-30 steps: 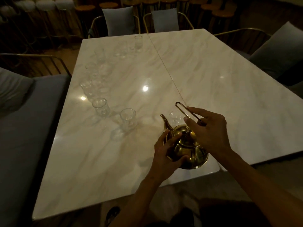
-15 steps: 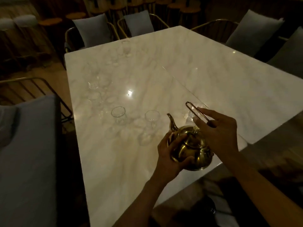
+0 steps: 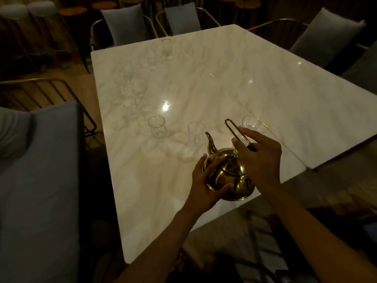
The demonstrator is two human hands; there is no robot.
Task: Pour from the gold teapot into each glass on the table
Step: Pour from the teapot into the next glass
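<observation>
You hold the gold teapot (image 3: 228, 176) in both hands, above the near edge of the white marble bench (image 3: 204, 78). Your left hand (image 3: 206, 186) cups the round belly of the pot, and its fingers (image 3: 214, 164) and thumb are curled round the shiny side. Your right hand (image 3: 259, 158) is on top, and its fingers (image 3: 247, 132) are closed on the thin wire handle (image 3: 234, 129), which sticks up and away from you past your fingertips. The spout (image 3: 210, 142) points up and away, just past the fingers of your left hand. One clear glass (image 3: 195, 132) stands right beyond the spout, very near its tip but not touching it. A second glass (image 3: 156, 127) stands farther to the left of your left fingers. A third glass (image 3: 250, 122) peeks out just behind your right fingertips. More glasses run in a faint line up the left side of the bench, and they are too dim to count. One tall glass (image 3: 166, 48) stands at the far end, well apart from your hands. Chairs with grey cushions (image 3: 122, 23) sit round the bench. It is too dark to tell if any glass has something in it.
</observation>
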